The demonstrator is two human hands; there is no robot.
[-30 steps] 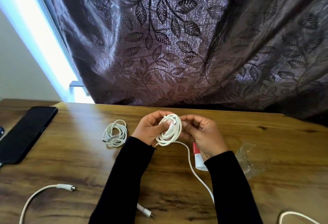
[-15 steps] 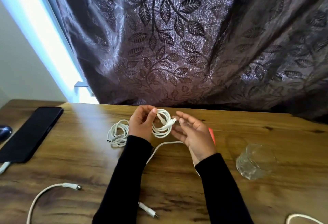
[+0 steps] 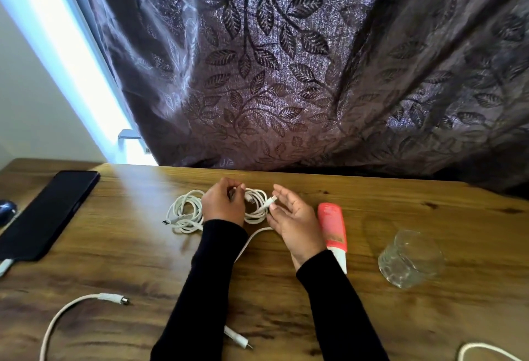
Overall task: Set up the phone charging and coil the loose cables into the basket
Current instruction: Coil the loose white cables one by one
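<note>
A heavy leaf-patterned curtain (image 3: pixel 286 74) is hanging behind the wooden bench (image 3: pixel 400 317), brushing its far edge. A dark phone (image 3: pixel 48 214) is lying toward the left edge with a white plug at its near end, so the charging half looks handled, I'd say. A clear glass (image 3: pixel 410 257) is sitting toward the right edge, with a pink tube (image 3: pixel 333 229) lying beside it. No basket is showing anywhere. Near the middle of the far edge, a finished coil (image 3: pixel 184 213) is resting on the wood, and just beside it the left hand (image 3: pixel 221 203) is pinching a second coil (image 3: pixel 256 207) by its loops. The right hand (image 3: pixel 294 220) is open, fingers loose, touching that coil's plug end while the tail is trailing toward the near edge. To do this well, the left hand should be keeping the loops flat and even while the right is feeding the tail round and tucking the plug through so nothing springs apart. Loose cable ends (image 3: pixel 113 297) are waiting along the near edge.
</note>
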